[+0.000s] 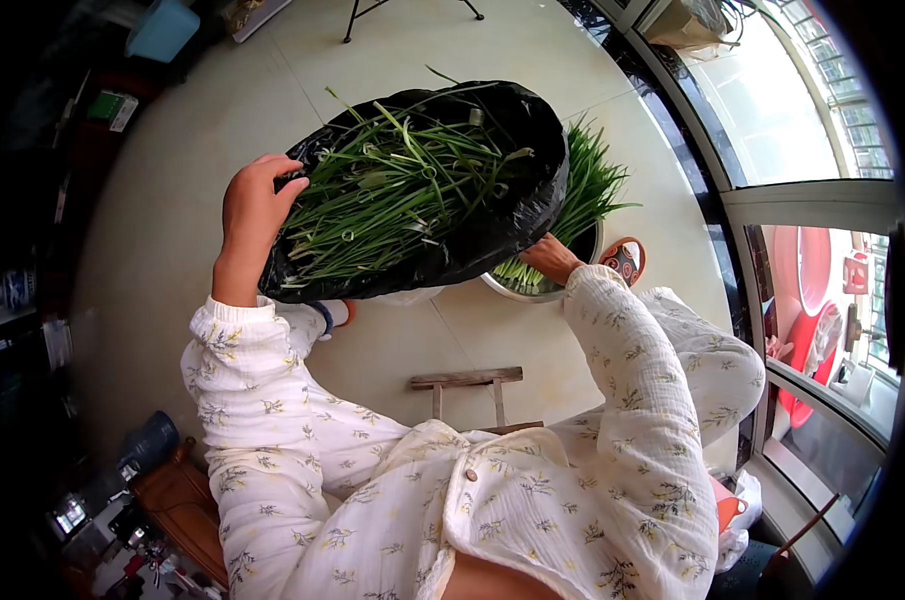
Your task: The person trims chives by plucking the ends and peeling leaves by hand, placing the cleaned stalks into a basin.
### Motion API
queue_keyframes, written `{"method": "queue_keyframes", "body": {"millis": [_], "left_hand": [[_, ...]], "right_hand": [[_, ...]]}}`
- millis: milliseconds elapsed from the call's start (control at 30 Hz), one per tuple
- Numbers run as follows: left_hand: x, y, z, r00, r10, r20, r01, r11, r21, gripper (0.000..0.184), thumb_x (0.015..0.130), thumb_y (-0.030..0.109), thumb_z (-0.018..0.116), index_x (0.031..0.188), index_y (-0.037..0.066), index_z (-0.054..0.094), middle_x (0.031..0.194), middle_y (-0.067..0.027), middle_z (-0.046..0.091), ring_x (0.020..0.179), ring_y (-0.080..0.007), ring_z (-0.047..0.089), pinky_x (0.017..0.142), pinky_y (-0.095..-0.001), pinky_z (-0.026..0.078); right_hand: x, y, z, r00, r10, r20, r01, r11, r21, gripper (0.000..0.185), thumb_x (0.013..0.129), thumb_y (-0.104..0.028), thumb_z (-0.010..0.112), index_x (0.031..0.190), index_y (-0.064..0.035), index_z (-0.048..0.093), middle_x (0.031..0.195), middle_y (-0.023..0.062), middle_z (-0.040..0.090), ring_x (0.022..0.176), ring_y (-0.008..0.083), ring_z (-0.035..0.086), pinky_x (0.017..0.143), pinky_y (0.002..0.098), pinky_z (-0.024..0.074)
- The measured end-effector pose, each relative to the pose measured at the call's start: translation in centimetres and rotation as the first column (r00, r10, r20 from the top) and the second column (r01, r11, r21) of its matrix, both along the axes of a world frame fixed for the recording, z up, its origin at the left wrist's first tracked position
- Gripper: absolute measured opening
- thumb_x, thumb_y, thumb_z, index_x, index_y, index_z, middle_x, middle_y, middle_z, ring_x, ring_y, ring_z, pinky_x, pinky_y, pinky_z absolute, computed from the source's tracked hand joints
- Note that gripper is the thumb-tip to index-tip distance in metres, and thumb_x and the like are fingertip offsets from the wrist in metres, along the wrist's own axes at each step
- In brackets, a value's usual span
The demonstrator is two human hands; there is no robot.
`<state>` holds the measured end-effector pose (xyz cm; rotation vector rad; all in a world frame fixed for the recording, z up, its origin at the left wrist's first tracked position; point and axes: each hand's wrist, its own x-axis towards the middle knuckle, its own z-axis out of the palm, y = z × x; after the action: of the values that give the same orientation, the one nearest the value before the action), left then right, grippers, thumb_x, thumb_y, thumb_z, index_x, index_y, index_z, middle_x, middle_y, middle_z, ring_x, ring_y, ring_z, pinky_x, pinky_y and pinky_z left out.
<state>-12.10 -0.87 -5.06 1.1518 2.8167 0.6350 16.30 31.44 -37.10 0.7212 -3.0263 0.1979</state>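
A black plastic bag lies wide open in front of me, with a heap of loose green chives inside. My left hand grips the bag's left rim between thumb and fingers. At the lower right side of the bag, my right hand is against the plastic and appears to hold it; its fingers are hidden behind the bag. Beyond that hand stands a round metal basin, partly covered by the bag. More chives stand in it, their cut ends towards me and their leaves pointing away.
A small wooden stool stands between my legs on the tiled floor. A patterned slipper is right of the basin. Glass sliding doors run along the right. Black stand legs are at the top, and a blue bin is upper left.
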Motion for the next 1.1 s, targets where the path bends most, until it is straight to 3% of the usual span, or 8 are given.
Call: {"method": "queue_keyframes", "body": {"millis": [233, 433, 733, 800, 867, 900, 967, 1100], "left_hand": [[-0.3, -2.5, -2.4, 0.99, 0.107, 0.086, -0.082, 0.963, -0.257, 0.009, 0.071, 0.009, 0.07, 0.079, 0.006, 0.068, 0.077, -0.0119, 0.066, 0.074, -0.0303, 0.063, 0.067, -0.0402, 0.05], [0.3, -4.4, -5.4, 0.978, 0.072, 0.194, 0.021, 0.899, -0.438, 0.014, 0.064, 0.005, 0.071, 0.076, 0.012, 0.071, 0.081, -0.0099, 0.068, 0.079, -0.0287, 0.065, 0.068, -0.0407, 0.052], [2.7, -4.9, -5.5, 0.997, -0.033, 0.076, 0.044, 0.987, -0.154, 0.009, 0.065, 0.003, 0.066, 0.072, 0.006, 0.061, 0.076, -0.0115, 0.063, 0.074, -0.0322, 0.061, 0.066, -0.042, 0.049], [2.4, -5.1, -3.5, 0.989, 0.002, 0.145, 0.005, 0.999, -0.047, 0.012, 0.065, 0.006, 0.065, 0.073, 0.004, 0.056, 0.073, -0.0124, 0.061, 0.069, -0.0338, 0.059, 0.062, -0.042, 0.047], [1.8, -5.3, -0.7, 0.938, 0.005, 0.347, -0.034, 0.996, 0.077, 0.013, 0.069, 0.007, 0.068, 0.075, 0.004, 0.057, 0.071, -0.0072, 0.062, 0.067, -0.0218, 0.06, 0.062, -0.0332, 0.047], [1.1, -5.9, -0.2, 0.872, -0.041, 0.488, -0.07, 0.976, 0.208, 0.013, 0.07, 0.007, 0.07, 0.076, 0.003, 0.058, 0.071, -0.0046, 0.063, 0.067, -0.0167, 0.06, 0.063, -0.0299, 0.047], [-0.2, -6.5, 0.8, 0.862, -0.12, 0.493, -0.111, 0.903, 0.414, 0.013, 0.074, 0.006, 0.071, 0.079, 0.001, 0.06, 0.074, -0.0011, 0.064, 0.07, -0.0091, 0.059, 0.064, -0.0241, 0.047], [0.4, -6.2, 4.6, 0.732, -0.233, 0.641, -0.379, 0.642, 0.666, 0.012, 0.079, 0.007, 0.072, 0.086, 0.005, 0.063, 0.077, -0.0011, 0.065, 0.072, -0.0078, 0.059, 0.07, -0.0216, 0.047]], "right_hand": [[-0.3, -2.2, 8.1, 0.953, 0.075, 0.292, -0.068, 0.997, -0.034, 0.011, 0.077, -0.01, 0.057, 0.087, -0.0073, 0.058, 0.089, 0.0042, 0.057, 0.094, 0.0221, 0.057, 0.08, 0.0344, 0.0456], [-0.7, -7.6, 19.3, 0.897, 0.25, 0.365, -0.175, 0.958, -0.225, 0.016, 0.08, -0.017, 0.061, 0.088, -0.004, 0.056, 0.086, 0.0101, 0.057, 0.079, 0.0301, 0.061, 0.067, 0.0414, 0.0503], [-5.7, -12.7, 32.3, 0.966, 0.225, 0.125, -0.155, 0.897, -0.414, 0.017, 0.081, -0.014, 0.062, 0.093, -0.0036, 0.056, 0.084, 0.0108, 0.057, 0.077, 0.0311, 0.059, 0.066, 0.0408, 0.0488], [-6.9, -13.0, 34.0, 0.976, 0.189, 0.108, -0.124, 0.889, -0.44, 0.017, 0.082, -0.013, 0.062, 0.095, -0.0026, 0.059, 0.086, 0.0104, 0.059, 0.077, 0.0311, 0.059, 0.067, 0.0405, 0.0483], [-8.3, -12.6, 34.2, 0.986, 0.167, 0.017, -0.136, 0.859, -0.494, 0.016, 0.084, -0.011, 0.061, 0.097, -0.0011, 0.061, 0.087, 0.0104, 0.06, 0.076, 0.0298, 0.059, 0.065, 0.0391, 0.0487], [-8.9, -12.4, 34.4, 0.99, 0.143, 0.01, -0.117, 0.848, -0.517, 0.015, 0.084, -0.01, 0.061, 0.096, -0.0011, 0.06, 0.086, 0.0107, 0.06, 0.075, 0.0304, 0.059, 0.065, 0.0389, 0.0487], [-10.1, -12.2, 35.0, 0.995, 0.102, -0.007, -0.088, 0.82, -0.565, 0.013, 0.084, -0.009, 0.06, 0.095, -0.0013, 0.06, 0.084, 0.0114, 0.059, 0.074, 0.0315, 0.059, 0.063, 0.0387, 0.0488], [-11.6, -12.5, 36.6, 0.994, 0.0, -0.11, -0.067, 0.792, -0.607, 0.012, 0.085, -0.007, 0.06, 0.095, -0.0009, 0.059, 0.081, 0.0115, 0.059, 0.071, 0.0289, 0.059, 0.06, 0.0368, 0.0485]]}}
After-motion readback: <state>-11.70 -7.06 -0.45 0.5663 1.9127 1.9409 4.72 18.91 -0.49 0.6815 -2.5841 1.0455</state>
